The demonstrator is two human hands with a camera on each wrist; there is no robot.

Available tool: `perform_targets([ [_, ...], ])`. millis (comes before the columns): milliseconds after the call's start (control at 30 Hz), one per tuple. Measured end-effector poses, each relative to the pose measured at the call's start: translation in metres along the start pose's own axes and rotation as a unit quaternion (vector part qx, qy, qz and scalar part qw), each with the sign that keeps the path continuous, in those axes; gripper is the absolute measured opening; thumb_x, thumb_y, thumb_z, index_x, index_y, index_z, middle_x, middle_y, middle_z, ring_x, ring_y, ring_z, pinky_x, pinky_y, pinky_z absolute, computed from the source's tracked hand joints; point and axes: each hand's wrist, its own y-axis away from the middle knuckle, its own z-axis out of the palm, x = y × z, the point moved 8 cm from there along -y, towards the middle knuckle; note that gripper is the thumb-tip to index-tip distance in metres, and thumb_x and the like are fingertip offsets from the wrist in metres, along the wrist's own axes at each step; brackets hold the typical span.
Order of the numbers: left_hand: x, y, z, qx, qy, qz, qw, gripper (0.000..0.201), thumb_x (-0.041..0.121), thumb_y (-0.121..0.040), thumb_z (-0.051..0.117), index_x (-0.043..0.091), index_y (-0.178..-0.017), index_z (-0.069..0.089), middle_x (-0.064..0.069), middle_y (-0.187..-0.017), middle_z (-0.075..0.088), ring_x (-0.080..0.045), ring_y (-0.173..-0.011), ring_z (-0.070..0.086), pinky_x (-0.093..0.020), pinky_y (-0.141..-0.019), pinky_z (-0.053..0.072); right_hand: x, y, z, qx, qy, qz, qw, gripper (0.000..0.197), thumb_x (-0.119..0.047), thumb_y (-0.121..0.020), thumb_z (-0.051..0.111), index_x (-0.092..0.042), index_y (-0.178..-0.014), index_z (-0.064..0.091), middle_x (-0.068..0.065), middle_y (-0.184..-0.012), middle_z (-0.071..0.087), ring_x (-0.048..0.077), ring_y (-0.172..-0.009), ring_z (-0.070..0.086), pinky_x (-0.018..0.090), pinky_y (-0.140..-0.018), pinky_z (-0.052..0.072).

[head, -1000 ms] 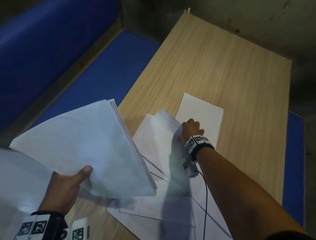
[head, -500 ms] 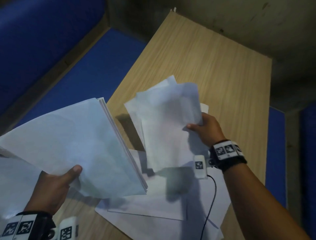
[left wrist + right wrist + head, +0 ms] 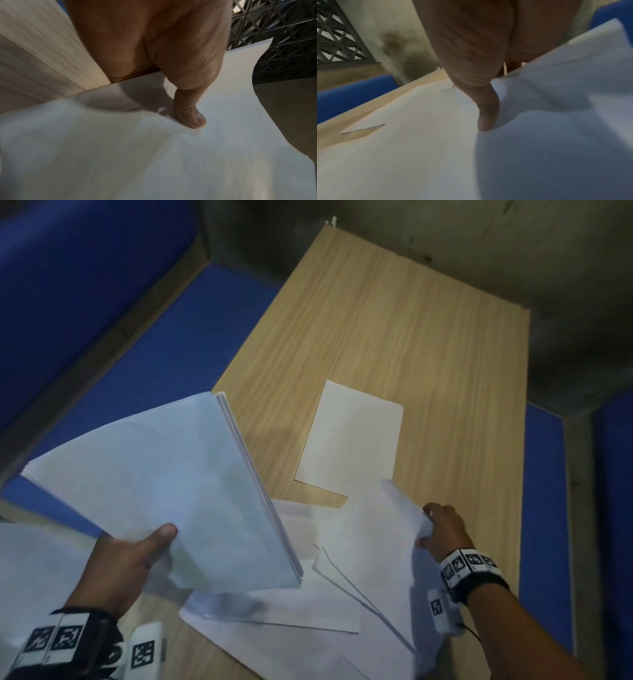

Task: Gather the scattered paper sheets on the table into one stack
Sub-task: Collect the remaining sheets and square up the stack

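My left hand [image 3: 137, 556] holds a thick stack of white sheets [image 3: 164, 487] up over the table's left edge, thumb [image 3: 190, 115] pressed on top. My right hand [image 3: 442, 529] pinches the edge of a few white sheets [image 3: 373, 542], thumb [image 3: 486, 115] on top; they hang tilted over other loose sheets [image 3: 291, 611] lying overlapped on the near part of the wooden table [image 3: 394, 320]. One single sheet [image 3: 352, 440] lies flat and alone further out, just beyond the held sheets.
A blue padded bench [image 3: 154, 354] runs along the table's left side, another blue pad [image 3: 544, 525] along its right. A grey wall [image 3: 445, 227] closes the far end. More white paper [image 3: 30, 577] shows at the lower left.
My right hand has lifted a few sheets off the table, raised them, then drawn them down and right toward me, uncovering the single flat sheet. The left hand's stack has stayed about where it was.
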Motion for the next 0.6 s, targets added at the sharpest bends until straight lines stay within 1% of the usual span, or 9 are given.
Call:
perform_targets([
  [100, 0.006, 0.008, 0.005, 0.002, -0.002, -0.005, 1.000, 0.054, 0.057, -0.061, 0.073, 0.010, -0.083, 0.061, -0.011, -0.078, 0.061, -0.020, -0.071, 0.055, -0.043, -0.078, 0.048, 0.002, 0.004, -0.005, 0.007, 0.076, 0.040, 0.996, 0.063, -0.032, -0.067, 0.086, -0.018, -0.119, 0.055, 0.008, -0.125, 0.050, 0.031, -0.118, 0.047, 0.044, -0.088, 0.046],
  [200, 0.007, 0.013, 0.011, -0.007, -0.005, -0.005, 1.000, 0.060, 0.065, -0.059, 0.073, 0.013, -0.084, 0.057, -0.007, -0.081, 0.058, -0.018, -0.075, 0.053, -0.042, -0.081, 0.046, 0.008, 0.002, -0.003, -0.025, 0.028, 0.062, 0.997, 0.051, -0.027, -0.069, 0.084, -0.018, -0.107, 0.051, 0.005, -0.100, 0.062, 0.028, -0.097, 0.060, 0.041, -0.087, 0.041],
  [233, 0.006, 0.015, 0.012, -0.007, -0.006, -0.005, 1.000, 0.061, 0.067, -0.058, 0.072, 0.013, -0.084, 0.058, -0.008, -0.081, 0.059, -0.018, -0.076, 0.054, -0.045, -0.082, 0.047, 0.007, 0.001, -0.002, -0.033, 0.004, 0.056, 0.998, 0.045, -0.023, -0.071, 0.082, -0.016, -0.103, 0.051, 0.005, -0.095, 0.065, 0.027, -0.090, 0.062, 0.040, -0.086, 0.044],
  [300, -0.003, 0.014, 0.011, 0.002, 0.005, -0.020, 1.000, 0.061, 0.065, -0.058, 0.074, 0.010, -0.083, 0.062, -0.010, -0.081, 0.062, -0.019, -0.076, 0.056, -0.055, -0.089, 0.050, 0.000, -0.002, -0.001, -0.042, -0.038, 0.021, 0.998, 0.030, -0.013, -0.075, 0.078, -0.007, -0.094, 0.056, 0.008, -0.093, 0.068, 0.025, -0.082, 0.063, 0.034, -0.076, 0.051],
  [367, -0.011, 0.014, 0.010, 0.000, 0.014, -0.031, 0.999, 0.064, 0.066, -0.057, 0.077, 0.008, -0.082, 0.063, -0.010, -0.082, 0.062, -0.020, -0.076, 0.057, -0.061, -0.092, 0.048, -0.012, -0.001, -0.008, -0.055, -0.065, -0.022, 0.996, 0.021, -0.006, -0.078, 0.075, 0.004, -0.084, 0.058, 0.009, -0.085, 0.064, 0.020, -0.078, 0.058, 0.027, -0.056, 0.042],
  [400, -0.012, 0.016, 0.012, -0.005, 0.015, -0.032, 0.999, 0.065, 0.066, -0.057, 0.077, 0.007, -0.082, 0.064, -0.012, -0.081, 0.063, -0.021, -0.076, 0.058, -0.062, -0.092, 0.048, -0.018, -0.001, -0.014, -0.054, -0.088, -0.040, 0.994, 0.021, -0.007, -0.077, 0.076, 0.006, -0.083, 0.060, 0.010, -0.080, 0.064, 0.021, -0.075, 0.057, 0.025, -0.052, 0.037],
  [467, -0.009, 0.018, 0.013, -0.002, 0.020, -0.031, 0.999, 0.066, 0.055, -0.063, 0.078, -0.007, -0.080, 0.067, -0.023, -0.081, 0.068, -0.027, -0.076, 0.064, -0.053, -0.090, 0.051, -0.028, 0.000, -0.033, -0.035, -0.172, -0.065, 0.982, 0.017, -0.012, -0.076, 0.076, -0.002, -0.085, 0.065, 0.011, -0.079, 0.069, 0.028, -0.074, 0.064, 0.029, -0.060, 0.044],
  [533, -0.013, 0.016, 0.014, 0.002, 0.025, -0.031, 0.999, 0.052, 0.029, -0.081, 0.078, -0.021, -0.081, 0.064, -0.035, -0.086, 0.070, -0.031, -0.078, 0.070, -0.026, -0.076, 0.052, -0.040, 0.000, -0.055, -0.010, -0.269, -0.071, 0.961, 0.022, -0.011, -0.077, 0.077, -0.007, -0.098, 0.069, 0.011, -0.090, 0.072, 0.029, -0.082, 0.066, 0.034, -0.069, 0.050],
  [600, -0.010, 0.018, 0.015, 0.009, -0.004, -0.030, 0.999, 0.033, 0.011, -0.090, 0.070, -0.018, -0.075, 0.064, -0.033, -0.080, 0.070, -0.011, -0.066, 0.069, -0.009, -0.059, 0.046, -0.054, -0.010, -0.067, 0.019, -0.329, -0.062, 0.942, 0.034, -0.011, -0.076, 0.078, -0.006, -0.108, 0.068, 0.011, -0.097, 0.071, 0.028, -0.087, 0.064, 0.034, -0.071, 0.050],
])
